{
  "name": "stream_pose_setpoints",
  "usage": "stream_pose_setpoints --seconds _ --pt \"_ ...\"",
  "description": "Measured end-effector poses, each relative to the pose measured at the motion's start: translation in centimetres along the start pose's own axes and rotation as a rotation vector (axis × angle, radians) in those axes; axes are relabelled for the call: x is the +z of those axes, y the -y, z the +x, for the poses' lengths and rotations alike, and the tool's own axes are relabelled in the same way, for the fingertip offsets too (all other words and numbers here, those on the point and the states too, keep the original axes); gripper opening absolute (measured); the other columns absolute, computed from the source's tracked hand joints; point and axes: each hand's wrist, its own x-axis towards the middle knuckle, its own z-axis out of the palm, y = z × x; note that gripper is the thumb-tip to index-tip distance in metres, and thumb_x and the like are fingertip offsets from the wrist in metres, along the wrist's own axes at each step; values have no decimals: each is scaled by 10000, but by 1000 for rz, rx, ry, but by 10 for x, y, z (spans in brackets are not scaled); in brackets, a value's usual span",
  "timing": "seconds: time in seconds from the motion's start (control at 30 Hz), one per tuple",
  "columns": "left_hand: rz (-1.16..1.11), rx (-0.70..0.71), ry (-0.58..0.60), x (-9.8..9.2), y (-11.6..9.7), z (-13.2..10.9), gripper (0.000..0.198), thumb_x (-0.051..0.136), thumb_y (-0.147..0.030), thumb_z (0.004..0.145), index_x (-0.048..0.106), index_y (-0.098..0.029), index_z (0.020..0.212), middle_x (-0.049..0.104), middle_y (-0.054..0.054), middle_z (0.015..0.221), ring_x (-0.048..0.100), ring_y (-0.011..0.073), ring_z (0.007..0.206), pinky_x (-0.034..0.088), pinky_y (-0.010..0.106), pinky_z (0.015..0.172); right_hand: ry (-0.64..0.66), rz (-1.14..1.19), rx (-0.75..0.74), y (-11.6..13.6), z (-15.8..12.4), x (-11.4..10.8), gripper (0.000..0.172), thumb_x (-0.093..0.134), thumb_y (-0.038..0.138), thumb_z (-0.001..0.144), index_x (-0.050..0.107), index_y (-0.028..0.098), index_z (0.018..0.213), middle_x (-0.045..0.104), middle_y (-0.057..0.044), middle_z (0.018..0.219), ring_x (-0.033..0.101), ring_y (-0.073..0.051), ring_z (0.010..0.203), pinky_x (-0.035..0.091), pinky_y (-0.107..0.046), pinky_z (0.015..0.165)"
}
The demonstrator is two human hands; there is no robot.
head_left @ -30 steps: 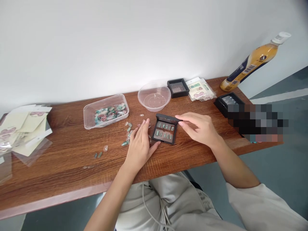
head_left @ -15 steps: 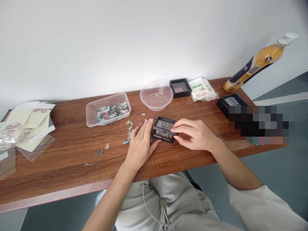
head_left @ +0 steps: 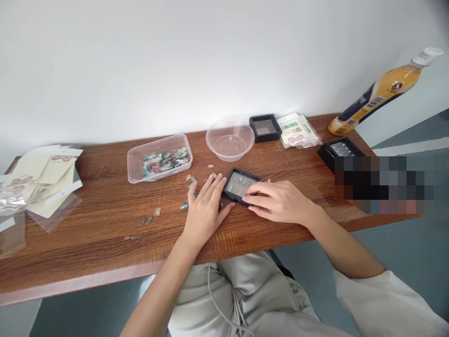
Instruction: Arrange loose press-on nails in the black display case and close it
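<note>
- Case (head_left: 242, 186), black and shallow, sits between my hands, about midway between the bench's (head_left: 105, 224) front and back edges, with rows of green-toned press-on nails (head_left: 239, 186) showing inside.
- My right hand (head_left: 280, 201) lies open and almost flat, its fingers (head_left: 254, 199) reaching over the case's near right edge. It presses rather than pinches, and I have no hold of anything; it seems placed to keep the case from sliding.
- My left hand (head_left: 205, 217) is open too, with fingers spread and holding nothing. Its thumb (head_left: 228, 209) is just beside the case's near left corner, so the case seems fenced in from that side.
- Loose nails (head_left: 185, 205) lie just past my left fingertips, close to the clear tub (head_left: 157, 142) heaped with more near the back edge, so they stay within reach.
- Clear bowl (head_left: 230, 140), small black tray (head_left: 265, 128) and printed packets (head_left: 298, 131) line the back edge, out of my hands' way.
- Second black case (head_left: 340, 152) sits toward the right end, partly hidden by a pixelated patch; a bottle (head_left: 382, 91) lies beyond it.
- Cards and clear bags (head_left: 42, 182) are piled at the left end.
</note>
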Motion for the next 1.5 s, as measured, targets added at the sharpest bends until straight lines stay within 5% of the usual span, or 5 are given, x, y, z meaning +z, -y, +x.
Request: stream_pose_setpoints --seconds 0.43,1.03,1.13,1.3,1.5 --pt "-28 22 21 0 -1 -1 589 555 -381 988 409 -212 1533 582 145 1459 474 321 1430 183 601 1199 62 -116 -30 9 4 5 216 511 238 1026 698 209 1130 717 -32 1050 668 -132 761 390 -288 548" --pt "-31 24 33 0 -1 0 550 560 -347 985 440 -194 1499 598 143 1444 446 322 1450 148 624 1204 110 -18 18 9 5 5 255 586 331 976 670 211 1185 652 -108 1205 659 -237 1004 551 -335 705" --pt "-46 23 32 0 -1 -1 559 559 -375 983 435 -190 1496 598 144 1446 443 324 1452 141 619 1208 25 59 132 6 6 5 403 635 390 944 596 210 1302 606 -150 1301 609 -300 1173 567 -454 914" --pt "-89 2 -8 -2 1 -1 514 560 -404 980 478 -170 1430 597 173 1441 516 308 1397 151 573 1219 55 40 280 2 7 11 907 745 556 829 327 144 1521 447 -243 1503 413 -406 1413 334 -639 1174" --pt "-109 -69 -133 -9 3 0 287 574 -319 975 582 -204 1237 717 111 1276 639 258 1255 228 511 1187 60 97 283 6 9 20 915 758 447 823 244 188 1535 512 -208 1449 461 -371 1384 211 -682 1205"
